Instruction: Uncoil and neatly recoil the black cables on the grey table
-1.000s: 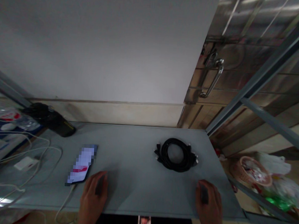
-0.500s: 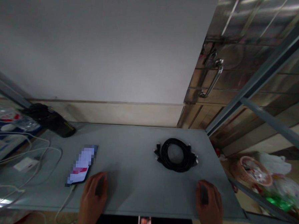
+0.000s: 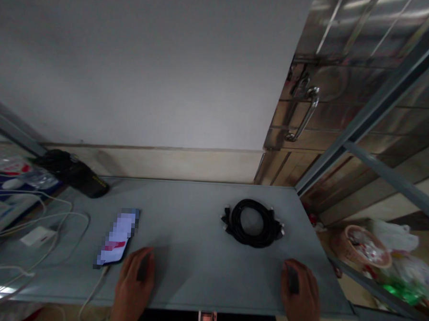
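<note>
My left hand [image 3: 135,278] is at the front edge of the grey table, just right of the phone [image 3: 119,237]. Its fingers are curled toward the thumb, with a dark patch between them that I cannot make out. On the other side my right hand [image 3: 300,288] is held the same way, also around a dark patch. A coiled bundle of black cables [image 3: 237,224] with several metal-tipped plugs lies beyond and left of my right hand, apart from it. The phone's screen is lit and pixelated, and a white cable runs from its near end.
A black cylindrical case [image 3: 80,175] lies at the table's back left. White cords and a white charger block [image 3: 38,236] are spread at the left. Metal frame bars [image 3: 329,161] rise at the right, beside a basket [image 3: 361,245] and plastic bags on the floor.
</note>
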{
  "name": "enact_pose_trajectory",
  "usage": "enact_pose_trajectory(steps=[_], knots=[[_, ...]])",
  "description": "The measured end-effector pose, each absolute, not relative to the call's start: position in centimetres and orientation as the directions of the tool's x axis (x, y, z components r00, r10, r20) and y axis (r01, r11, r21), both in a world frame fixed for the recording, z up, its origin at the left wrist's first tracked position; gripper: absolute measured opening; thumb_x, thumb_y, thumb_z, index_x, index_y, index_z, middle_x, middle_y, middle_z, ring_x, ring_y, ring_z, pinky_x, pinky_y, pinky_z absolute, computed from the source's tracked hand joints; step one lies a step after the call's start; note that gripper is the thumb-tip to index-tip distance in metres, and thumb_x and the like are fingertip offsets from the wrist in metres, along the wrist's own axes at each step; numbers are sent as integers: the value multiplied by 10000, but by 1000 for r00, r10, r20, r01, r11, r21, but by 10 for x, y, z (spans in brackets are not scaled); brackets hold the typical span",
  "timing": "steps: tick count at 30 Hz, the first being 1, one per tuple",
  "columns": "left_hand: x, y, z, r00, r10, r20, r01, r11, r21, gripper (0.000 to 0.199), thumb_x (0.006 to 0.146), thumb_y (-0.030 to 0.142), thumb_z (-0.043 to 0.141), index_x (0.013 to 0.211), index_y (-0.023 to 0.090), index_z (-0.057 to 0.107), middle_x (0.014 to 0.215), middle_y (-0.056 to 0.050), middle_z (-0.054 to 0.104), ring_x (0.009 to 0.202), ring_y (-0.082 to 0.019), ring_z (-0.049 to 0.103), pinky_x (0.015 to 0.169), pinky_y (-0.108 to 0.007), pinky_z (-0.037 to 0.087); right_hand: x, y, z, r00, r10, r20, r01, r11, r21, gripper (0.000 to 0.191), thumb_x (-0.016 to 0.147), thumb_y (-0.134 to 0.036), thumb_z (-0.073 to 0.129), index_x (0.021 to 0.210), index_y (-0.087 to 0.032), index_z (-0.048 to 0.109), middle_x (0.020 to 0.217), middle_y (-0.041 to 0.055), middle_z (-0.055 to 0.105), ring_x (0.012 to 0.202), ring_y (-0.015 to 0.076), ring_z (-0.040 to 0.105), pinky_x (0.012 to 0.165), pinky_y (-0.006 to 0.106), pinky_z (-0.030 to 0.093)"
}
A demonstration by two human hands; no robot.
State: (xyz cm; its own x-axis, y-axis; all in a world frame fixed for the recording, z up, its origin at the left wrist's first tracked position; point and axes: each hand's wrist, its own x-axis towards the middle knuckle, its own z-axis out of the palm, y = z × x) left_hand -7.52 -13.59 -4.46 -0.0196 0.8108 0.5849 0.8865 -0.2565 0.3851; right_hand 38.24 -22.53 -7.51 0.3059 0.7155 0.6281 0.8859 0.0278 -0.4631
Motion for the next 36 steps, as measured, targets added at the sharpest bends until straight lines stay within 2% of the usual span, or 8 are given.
enact_pose_trajectory(steps=[8,17,20,25,29,32,36], knots=[[-80,-135,-51,-16,823,568,878,-261,402,194,1132,335,595,1296,272,678,1222,-87,740,1122,-302,764,1018,-478,623,384,-225,-79,280,712,644,904,30,-426,221,1160,-412,597,1209,-215,683,1115,123,764,1029,309,721,950,470,545],[-80,-136,-52,-32,814,579,854,-279,438,181,1125,326,613,1286,287,685,1210,-75,739,1103,-280,763,1032,-449,619,383,-223,-78,240,728,642,894,92,-439,290,1156,-482,615,1264,-224,693,1168,133,771,1083,320,732,979,493,563],[-81,-136,-55,-41,817,575,848,-275,453,189,1123,330,615,1289,287,694,1216,-75,741,1115,-280,763,1048,-449,617,379,-215,-76,193,734,651,892,145,-428,328,1146,-476,643,1356,-226,679,1251,138,766,1145,319,735,1023,503,572],[-83,-137,-58,-58,828,558,831,-270,487,192,1116,350,620,1276,290,707,1214,-81,752,1126,-291,768,1039,-460,632,366,-183,-65,35,788,615,906,235,-353,531,1126,-535,666,1571,-258,584,1523,173,659,1403,365,647,1132,576,557],[-83,-138,-57,-64,832,551,821,-270,502,212,1122,360,606,1294,286,704,1220,-93,761,1138,-300,776,1054,-496,636,361,-147,-63,-46,807,589,921,263,-288,586,1116,-616,639,1586,-271,584,1607,180,597,1473,395,595,1166,646,525],[-82,-138,-57,-70,831,552,819,-268,507,217,1124,362,601,1296,286,710,1219,-90,768,1130,-295,783,1061,-500,636,361,-124,-71,-106,824,557,922,292,-256,584,1116,-670,603,1516,-246,641,1502,169,678,1397,380,645,1156,623,531],[-82,-138,-57,-77,829,553,816,-267,513,213,1124,361,598,1282,284,719,1206,-87,773,1117,-293,788,1036,-488,644,363,-109,-83,-150,822,550,925,314,-216,535,1124,-693,565,1229,-206,759,1188,144,786,1147,353,732,1042,549,578]])
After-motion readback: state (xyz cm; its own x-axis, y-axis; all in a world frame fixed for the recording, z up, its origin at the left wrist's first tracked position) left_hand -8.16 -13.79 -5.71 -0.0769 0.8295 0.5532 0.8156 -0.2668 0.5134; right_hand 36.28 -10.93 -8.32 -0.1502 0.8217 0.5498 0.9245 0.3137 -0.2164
